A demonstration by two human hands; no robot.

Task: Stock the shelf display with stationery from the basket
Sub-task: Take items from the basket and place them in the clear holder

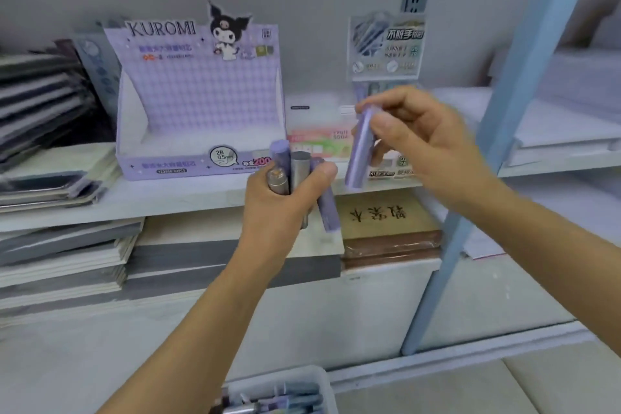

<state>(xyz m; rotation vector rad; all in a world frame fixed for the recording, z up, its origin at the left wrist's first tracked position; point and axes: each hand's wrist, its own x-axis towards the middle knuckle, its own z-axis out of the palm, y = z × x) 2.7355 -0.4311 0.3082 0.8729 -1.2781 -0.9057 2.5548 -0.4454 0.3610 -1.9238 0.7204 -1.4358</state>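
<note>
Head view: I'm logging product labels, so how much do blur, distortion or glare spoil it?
Head view: the right hand and its purple tube are motion-blurred; small print on the Kuromi display box is soft, though its title reads; the blue shelf upright leans, likely wide-angle distortion; lighting is even, no glare.

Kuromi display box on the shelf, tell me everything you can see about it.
The Kuromi display box looks like lilac printed cardboard, standing upright on the white shelf. Its tall checkered back panel carries KUROMI lettering and a cartoon character cut-out rising above the top edge. Side walls are white inside and slope down to a low front lip marked 2B 0.5mm. No stock shows in its tray. The left hand, gripping several tubes, overlaps its front right corner; contact cannot be told.
</note>
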